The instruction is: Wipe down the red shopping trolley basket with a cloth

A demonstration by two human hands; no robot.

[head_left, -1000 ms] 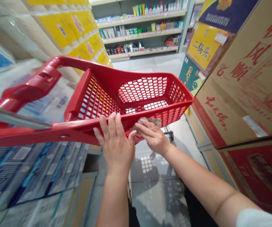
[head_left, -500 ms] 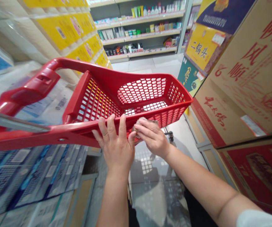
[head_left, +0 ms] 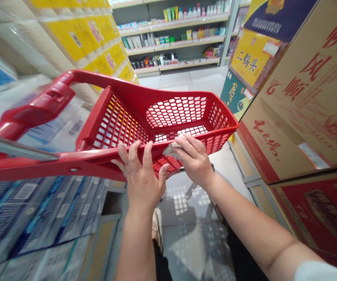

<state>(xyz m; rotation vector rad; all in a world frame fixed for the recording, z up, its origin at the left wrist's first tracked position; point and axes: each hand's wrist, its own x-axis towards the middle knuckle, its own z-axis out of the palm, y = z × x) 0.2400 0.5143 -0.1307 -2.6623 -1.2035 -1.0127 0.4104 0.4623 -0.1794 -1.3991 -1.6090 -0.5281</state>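
A red plastic shopping cart (head_left: 145,95) with a perforated basket stands crosswise in front of me, its handle at the left. My left hand (head_left: 141,175) rests against the near side of the cart, fingers spread and holding nothing, the tips at the rim. To its right, my right hand (head_left: 194,160) is closed on a crumpled, pale cloth (head_left: 171,150) and presses it against the near rim and side wall. Part of the cloth is hidden under the fingers. The inside of the basket shows only bare mesh and floor through the holes.
Cardboard cartons (head_left: 303,101) are stacked close on the right. Yellow paper packs (head_left: 77,37) rise at the back left, and blue-grey packs (head_left: 45,210) lie below the cart's handle. Shelves with bottles and tubes (head_left: 174,35) stand behind. A tiled floor (head_left: 186,242) runs underneath.
My right hand has slid right and slightly up along the rim with the cloth, showing more of it. The left hand has shifted slightly left. The cart has barely moved.
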